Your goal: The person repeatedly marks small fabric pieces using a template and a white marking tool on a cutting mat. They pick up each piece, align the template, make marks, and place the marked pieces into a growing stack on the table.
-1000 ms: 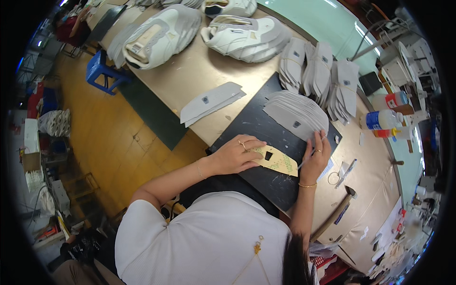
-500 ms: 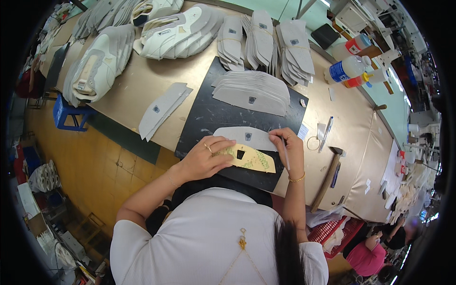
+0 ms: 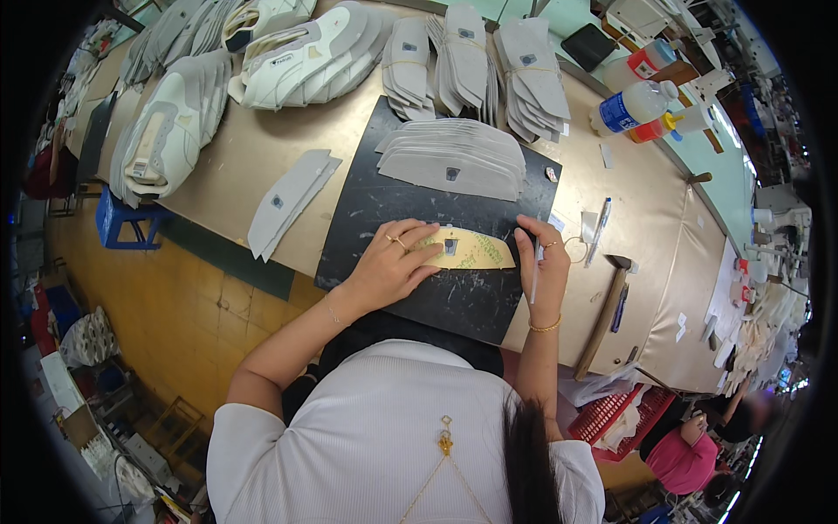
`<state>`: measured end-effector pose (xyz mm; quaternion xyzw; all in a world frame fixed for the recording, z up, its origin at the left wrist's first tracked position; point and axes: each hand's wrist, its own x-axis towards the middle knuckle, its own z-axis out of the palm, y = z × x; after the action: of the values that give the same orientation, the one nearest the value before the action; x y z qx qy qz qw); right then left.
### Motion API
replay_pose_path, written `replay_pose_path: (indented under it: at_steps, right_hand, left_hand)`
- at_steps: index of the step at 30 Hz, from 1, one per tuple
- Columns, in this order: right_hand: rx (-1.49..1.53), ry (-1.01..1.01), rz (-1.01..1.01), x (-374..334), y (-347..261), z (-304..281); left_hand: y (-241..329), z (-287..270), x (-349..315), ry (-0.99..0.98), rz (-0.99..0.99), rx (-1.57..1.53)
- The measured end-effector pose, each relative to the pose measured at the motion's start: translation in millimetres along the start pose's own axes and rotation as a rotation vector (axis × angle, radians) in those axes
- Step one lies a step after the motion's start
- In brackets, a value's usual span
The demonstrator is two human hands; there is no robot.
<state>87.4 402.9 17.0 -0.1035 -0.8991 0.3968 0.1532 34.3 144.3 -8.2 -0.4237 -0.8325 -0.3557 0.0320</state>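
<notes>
A pale yellow template (image 3: pixel 478 251) with green markings and a small cutout lies on the black mat (image 3: pixel 353 240). It covers a grey fabric piece almost fully; the piece's dark mark shows through the cutout. My left hand (image 3: pixel 393 262) grips the template's left end, fingers on top and thumb at the lower edge. Beside the right end is my right hand (image 3: pixel 543 258), closed round a slim whitish pen (image 3: pixel 535 278) that points down toward my wrist. Farther up the mat rests a fanned stack of grey pieces (image 3: pixel 454 162). Two or so more grey pieces (image 3: pixel 291 201) lie left of the mat.
Banded grey bundles (image 3: pixel 463 61) and stacked white shoe uppers (image 3: pixel 170 131) line the table's far side. At right lie a blue pen (image 3: pixel 599 231) and a hammer (image 3: pixel 604 319). Bottles (image 3: pixel 633 109) stand far right. A red basket (image 3: pixel 602 417) sits below the table edge.
The template has moved up onto the grey piece, which it now covers, its cutout over the dark mark. My right hand has let go of the piece's right end and keeps the pen.
</notes>
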Motion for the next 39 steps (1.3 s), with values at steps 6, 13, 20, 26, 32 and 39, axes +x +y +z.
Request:
replay_pose_path:
  at_steps: [6, 13, 20, 26, 32, 39]
  right_hand:
    - [0.019, -0.022, -0.010, -0.6, -1.9, 3.1]
    - [0.037, 0.001, -0.015, -0.9, -6.9, 7.0]
    - [0.091, -0.009, -0.031, -3.3, -7.7, 12.1]
    - [0.239, -0.061, -0.022, 2.3, -33.1, 18.9]
    - [0.159, -0.174, -0.047, 5.1, -43.4, 42.8]
    - [0.064, -0.167, -0.173, 11.7, -39.9, 54.1]
  left_hand:
    - [-2.1, -4.2, 1.2, -0.008, -0.033, -0.024]
    - [-3.7, -3.6, 0.5, -0.002, -0.017, -0.019]
    - [-3.9, -2.6, 0.3, 0.005, -0.010, -0.015]
    - [-3.9, -1.8, -1.2, 0.013, -0.010, -0.014]
    - [-3.2, -2.7, 1.9, 0.008, 0.016, 0.014]
    - [-2.7, -0.4, 0.8, 0.026, 0.027, 0.057]
